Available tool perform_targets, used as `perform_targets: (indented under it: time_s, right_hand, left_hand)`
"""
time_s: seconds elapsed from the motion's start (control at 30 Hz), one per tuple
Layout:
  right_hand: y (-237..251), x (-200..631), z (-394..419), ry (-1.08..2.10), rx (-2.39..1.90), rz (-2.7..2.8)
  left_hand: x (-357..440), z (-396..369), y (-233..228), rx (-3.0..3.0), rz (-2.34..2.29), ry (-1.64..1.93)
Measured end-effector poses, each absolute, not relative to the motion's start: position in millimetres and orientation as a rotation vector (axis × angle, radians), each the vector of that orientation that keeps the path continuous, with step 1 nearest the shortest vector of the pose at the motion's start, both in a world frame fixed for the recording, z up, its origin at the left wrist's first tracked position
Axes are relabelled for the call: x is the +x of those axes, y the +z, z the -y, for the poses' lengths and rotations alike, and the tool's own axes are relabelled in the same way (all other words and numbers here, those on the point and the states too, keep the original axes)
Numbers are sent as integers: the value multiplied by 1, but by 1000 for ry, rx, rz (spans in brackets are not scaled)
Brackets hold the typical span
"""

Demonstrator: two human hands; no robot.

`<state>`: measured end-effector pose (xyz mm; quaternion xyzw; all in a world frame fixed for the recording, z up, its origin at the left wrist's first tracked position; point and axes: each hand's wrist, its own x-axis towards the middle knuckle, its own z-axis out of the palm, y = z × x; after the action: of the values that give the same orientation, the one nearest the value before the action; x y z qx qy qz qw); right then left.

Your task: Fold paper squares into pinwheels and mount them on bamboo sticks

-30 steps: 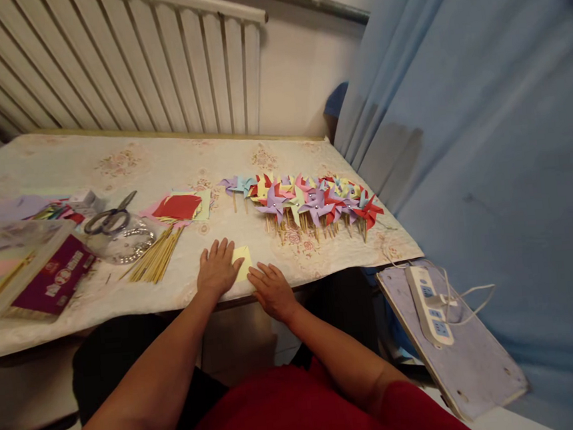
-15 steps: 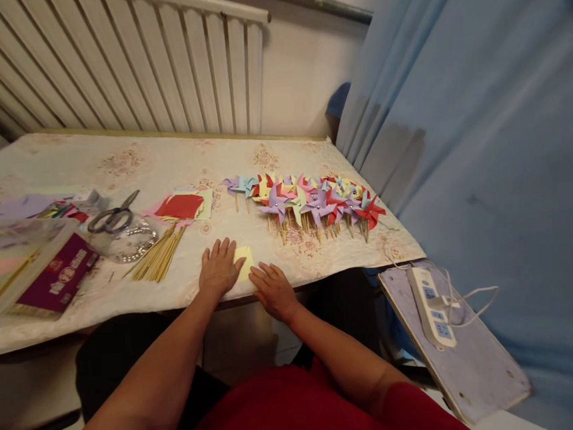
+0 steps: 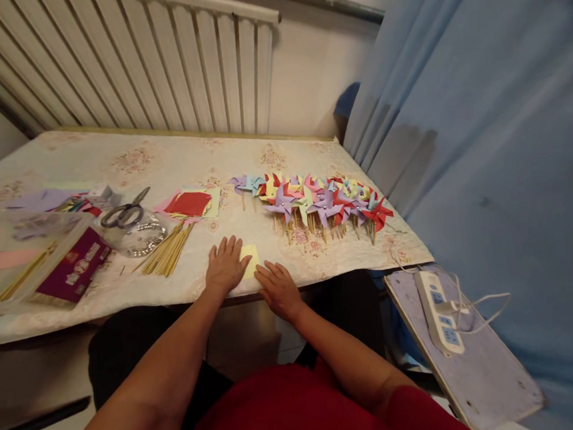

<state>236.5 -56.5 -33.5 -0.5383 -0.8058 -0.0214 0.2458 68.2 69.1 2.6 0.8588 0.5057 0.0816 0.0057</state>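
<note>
A small square of yellow paper (image 3: 250, 255) lies on the flowered tablecloth near the table's front edge. My left hand (image 3: 225, 266) rests flat beside it, fingers spread and thumb on the paper's left part. On the paper's lower right side, my right hand (image 3: 279, 286) lies with fingers stretched out, fingertips at its edge. Beyond my right hand is a cluster of finished paper pinwheels (image 3: 323, 202) on thin sticks, in red, purple, yellow, pink and blue. Left of my left hand are a bundle of thin wooden sticks (image 3: 168, 251) and stacked paper squares with a red one (image 3: 191, 204) on top.
Black-handled scissors (image 3: 125, 216) lie by a clear bag of silvery beads or pins (image 3: 143, 237). A purple-labelled packet (image 3: 74, 267) and purple paper (image 3: 39, 199) are at the left. A power strip (image 3: 439, 312) sits on a board at the right, beside a blue curtain (image 3: 491, 143).
The whole view has shifted slightly, so everything appears a little further right. Both hands stay in nearly the same place at the yellow paper.
</note>
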Motion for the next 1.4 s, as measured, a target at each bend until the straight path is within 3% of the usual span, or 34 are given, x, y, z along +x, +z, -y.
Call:
perform_targets:
  time_s: [1.4]
  right_hand:
    - [-31,236,59,-49,-1468,2194]
  left_hand:
    - [68,-65,7,2638,-1570,243]
